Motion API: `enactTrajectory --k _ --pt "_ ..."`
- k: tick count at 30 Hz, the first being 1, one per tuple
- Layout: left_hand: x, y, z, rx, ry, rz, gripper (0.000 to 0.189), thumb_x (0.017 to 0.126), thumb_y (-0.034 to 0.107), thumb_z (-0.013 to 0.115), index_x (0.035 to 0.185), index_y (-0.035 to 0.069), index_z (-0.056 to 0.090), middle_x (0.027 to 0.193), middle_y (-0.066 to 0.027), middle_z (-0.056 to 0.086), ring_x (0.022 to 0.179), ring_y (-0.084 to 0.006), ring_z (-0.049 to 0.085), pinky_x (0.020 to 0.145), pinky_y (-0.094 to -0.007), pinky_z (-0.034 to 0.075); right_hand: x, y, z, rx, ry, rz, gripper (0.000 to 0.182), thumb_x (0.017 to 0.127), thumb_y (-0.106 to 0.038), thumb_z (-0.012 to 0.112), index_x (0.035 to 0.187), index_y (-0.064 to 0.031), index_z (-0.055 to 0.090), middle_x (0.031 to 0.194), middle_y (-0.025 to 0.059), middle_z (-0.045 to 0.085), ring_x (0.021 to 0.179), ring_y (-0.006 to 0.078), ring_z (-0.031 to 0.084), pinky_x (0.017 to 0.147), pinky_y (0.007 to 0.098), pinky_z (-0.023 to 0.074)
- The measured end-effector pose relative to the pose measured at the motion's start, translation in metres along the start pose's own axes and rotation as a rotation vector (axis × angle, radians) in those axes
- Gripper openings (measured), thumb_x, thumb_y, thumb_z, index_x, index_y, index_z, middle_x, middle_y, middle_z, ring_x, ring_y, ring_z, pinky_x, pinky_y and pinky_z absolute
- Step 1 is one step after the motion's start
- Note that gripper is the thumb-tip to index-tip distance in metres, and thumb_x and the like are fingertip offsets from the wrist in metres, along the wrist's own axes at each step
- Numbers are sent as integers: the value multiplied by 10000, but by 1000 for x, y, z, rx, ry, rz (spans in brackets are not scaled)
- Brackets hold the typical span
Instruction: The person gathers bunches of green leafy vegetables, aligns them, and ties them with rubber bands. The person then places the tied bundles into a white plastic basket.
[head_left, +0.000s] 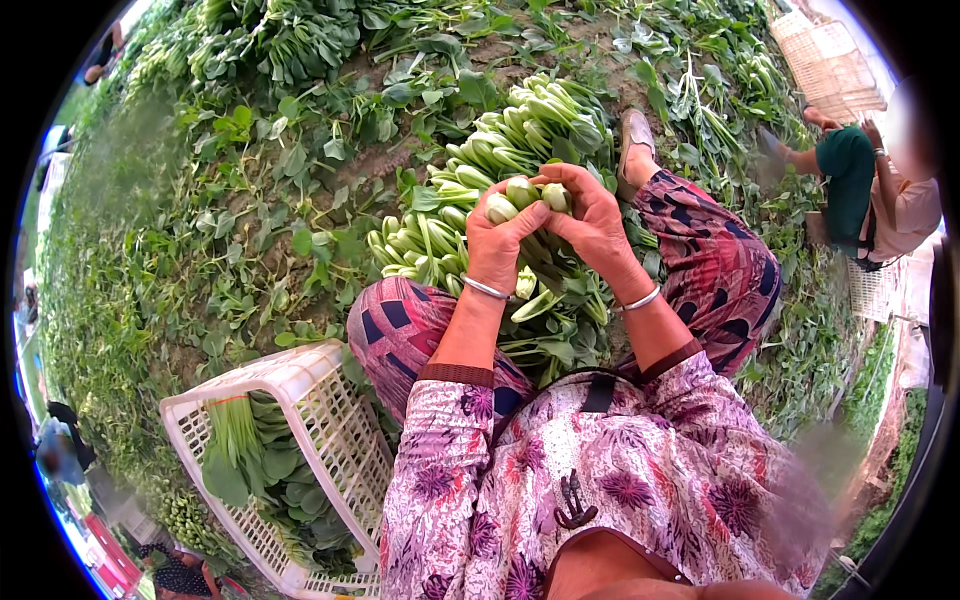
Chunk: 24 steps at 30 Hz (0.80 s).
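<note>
Between my two hands is a small bunch of bok choy-like leafy greens (523, 193), with its pale cut stem ends facing up. My left hand (496, 244) grips the bunch from the left, its thumb across the front. From the right, my right hand (592, 225) curls around the same bunch, fingertips over the top. The leaves hang below, partly hidden by my hands. Just beyond, a long row of similar greens (495, 154) lies on the ground, stem ends towards the left. More loose greens (559, 349) lie between my legs, under my wrists.
At my left, a white plastic crate (341, 442) lies on its side, holding banded greens (232, 442). A large heap of greens (277, 37) is at the upper left. Another person (892, 187) sits at the right, near a crate (829, 67). Leaves cover the soil (375, 161).
</note>
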<state>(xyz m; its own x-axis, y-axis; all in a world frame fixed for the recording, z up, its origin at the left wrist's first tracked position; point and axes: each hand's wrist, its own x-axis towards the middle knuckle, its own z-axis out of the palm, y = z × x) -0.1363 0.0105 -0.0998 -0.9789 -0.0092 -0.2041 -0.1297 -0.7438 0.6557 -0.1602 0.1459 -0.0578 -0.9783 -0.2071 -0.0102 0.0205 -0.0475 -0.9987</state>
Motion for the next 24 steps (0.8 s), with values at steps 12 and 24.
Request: enactTrajectory --k 12,24 --pt "-10 5 10 239 359 228 268 806 -64 782 991 32 614 908 -12 678 766 -74 618 680 -216 512 6 28 -6 -955 -127 64 300 798 -217 664 1030 -28 693 878 257 670 878 420 661 764 505 513" --pt "-13 19 9 160 332 -14 326 796 -74 776 1070 15 623 916 0 669 779 -70 625 710 -214 524 123 146 12 -1152 -13 -196 455 754 -199 759 1186 -103 652 1161 124 623 1116 343 565 954 456 470"
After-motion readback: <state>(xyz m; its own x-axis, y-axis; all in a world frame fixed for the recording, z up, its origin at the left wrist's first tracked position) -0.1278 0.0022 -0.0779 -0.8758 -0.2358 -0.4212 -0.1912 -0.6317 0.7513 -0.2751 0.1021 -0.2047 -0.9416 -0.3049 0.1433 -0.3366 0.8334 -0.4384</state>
